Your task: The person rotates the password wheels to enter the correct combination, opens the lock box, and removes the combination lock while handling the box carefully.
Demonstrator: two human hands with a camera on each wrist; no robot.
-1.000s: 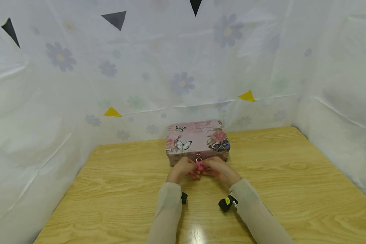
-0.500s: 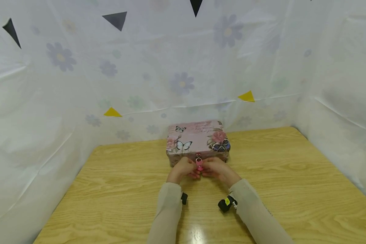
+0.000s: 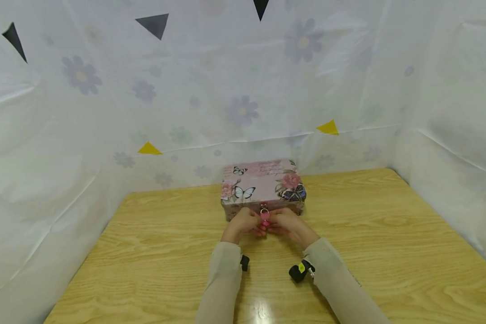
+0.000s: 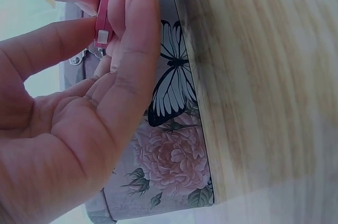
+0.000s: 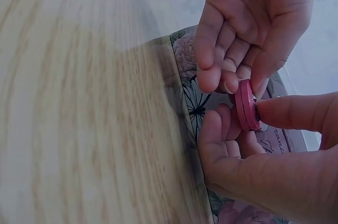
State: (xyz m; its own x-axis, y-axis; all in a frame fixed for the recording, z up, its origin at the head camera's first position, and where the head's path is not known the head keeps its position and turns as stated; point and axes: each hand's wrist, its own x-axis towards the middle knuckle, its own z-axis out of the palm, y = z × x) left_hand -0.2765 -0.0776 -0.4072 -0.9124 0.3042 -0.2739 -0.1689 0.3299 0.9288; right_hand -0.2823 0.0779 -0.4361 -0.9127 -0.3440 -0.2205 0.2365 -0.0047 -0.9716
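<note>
A small pink padlock [image 3: 265, 218] hangs by its ring-shaped shackle from the metal clasp [image 3: 263, 205] on the front of a pink box [image 3: 263, 180] printed with butterflies and roses. My left hand [image 3: 244, 222] pinches the padlock from the left, thumb against one face and fingers behind. From the other side my right hand [image 3: 290, 223] grips it too. In the right wrist view, the right thumb [image 5: 296, 112] presses the padlock's [image 5: 246, 105] face beside a small dark detail. A pale square [image 4: 103, 36] shows on the padlock's edge in the left wrist view.
The box's lid is down, and it stands at the back of a wood-grain table [image 3: 166, 252]. A white flowered sheet [image 3: 202, 112] hangs close behind and along both sides. Black wrist straps [image 3: 302, 270] sit below the sleeves.
Both hands and the box stay almost where they were. The padlock's visible face has turned slightly between the fingers.
</note>
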